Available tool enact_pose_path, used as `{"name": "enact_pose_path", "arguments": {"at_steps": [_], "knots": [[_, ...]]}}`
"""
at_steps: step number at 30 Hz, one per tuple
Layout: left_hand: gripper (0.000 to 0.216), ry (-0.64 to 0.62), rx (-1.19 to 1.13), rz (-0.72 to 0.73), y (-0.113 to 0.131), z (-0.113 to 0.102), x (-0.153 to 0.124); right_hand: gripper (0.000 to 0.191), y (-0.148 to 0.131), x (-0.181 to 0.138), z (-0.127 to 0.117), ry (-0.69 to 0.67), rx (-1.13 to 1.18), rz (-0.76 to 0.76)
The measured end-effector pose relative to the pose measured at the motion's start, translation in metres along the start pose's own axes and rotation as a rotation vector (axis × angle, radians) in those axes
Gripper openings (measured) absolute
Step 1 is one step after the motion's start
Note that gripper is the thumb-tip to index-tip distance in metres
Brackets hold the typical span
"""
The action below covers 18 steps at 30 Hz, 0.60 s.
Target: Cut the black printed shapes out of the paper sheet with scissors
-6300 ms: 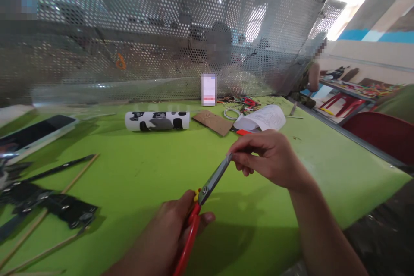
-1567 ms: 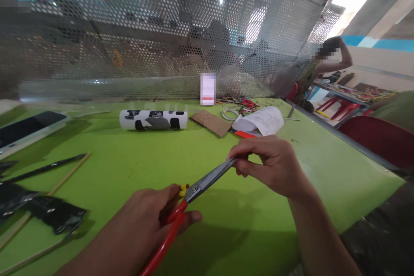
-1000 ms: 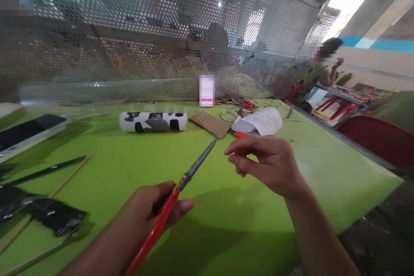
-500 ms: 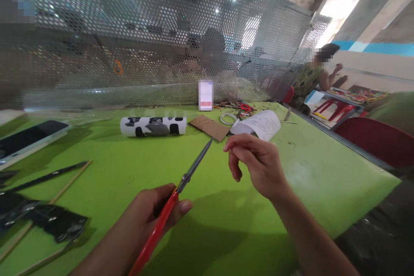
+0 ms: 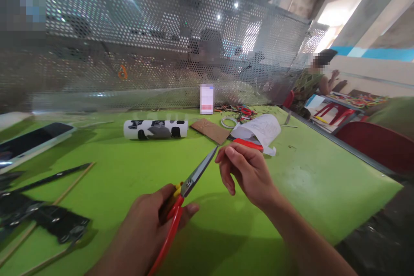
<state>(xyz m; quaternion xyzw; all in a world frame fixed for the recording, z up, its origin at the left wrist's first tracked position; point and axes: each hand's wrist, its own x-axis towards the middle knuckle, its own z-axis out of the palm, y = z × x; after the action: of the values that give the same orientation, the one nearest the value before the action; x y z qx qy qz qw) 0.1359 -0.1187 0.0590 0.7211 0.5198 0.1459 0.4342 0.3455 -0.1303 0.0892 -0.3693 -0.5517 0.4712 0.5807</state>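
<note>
Biggest thing here is the perforated metal panel (image 5: pixel 155 43) across the back, then the green surface (image 5: pixel 320 189) everything's on. Off to the right there's a seated person (image 5: pixel 305 86) at another table, with a dark red chair (image 5: pixel 371 144) nearer.

On to the hands. Left hand (image 5: pixel 145 217) has its grip wrapped around red-handled scissors (image 5: pixel 187 184), held above the surface, blades angled up and to the right, looking pretty much together. Right hand (image 5: pixel 249 172) is just beside the blade tip, fingers loosely curled; honestly can't tell if its grip has anything tiny pinched in it.

Far left is a flat dark-screened device (image 5: pixel 35 140), with a black metal-jointed thing (image 5: pixel 61 220) below, lying across a thin stick (image 5: pixel 74 183). Behind the scissors: a white roll with black patches (image 5: pixel 155 130), curled paper (image 5: pixel 255 128) and a brown cardboard piece (image 5: pixel 210 130). Smallest of the lot is a white ring (image 5: pixel 229 122), probably tape.
</note>
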Motion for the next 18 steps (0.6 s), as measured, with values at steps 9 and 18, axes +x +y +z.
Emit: {"name": "enact_pose_path", "arguments": {"at_steps": [9,18], "knots": [[0.038,0.021,0.036,0.030,-0.002,0.008,-0.005,0.029,0.009,-0.005,0.015,-0.007,0.020,0.021],[0.036,-0.073,-0.027,0.006,-0.002,0.014,-0.005,0.027,0.015,-0.012,0.024,-0.028,0.061,-0.040]]}}
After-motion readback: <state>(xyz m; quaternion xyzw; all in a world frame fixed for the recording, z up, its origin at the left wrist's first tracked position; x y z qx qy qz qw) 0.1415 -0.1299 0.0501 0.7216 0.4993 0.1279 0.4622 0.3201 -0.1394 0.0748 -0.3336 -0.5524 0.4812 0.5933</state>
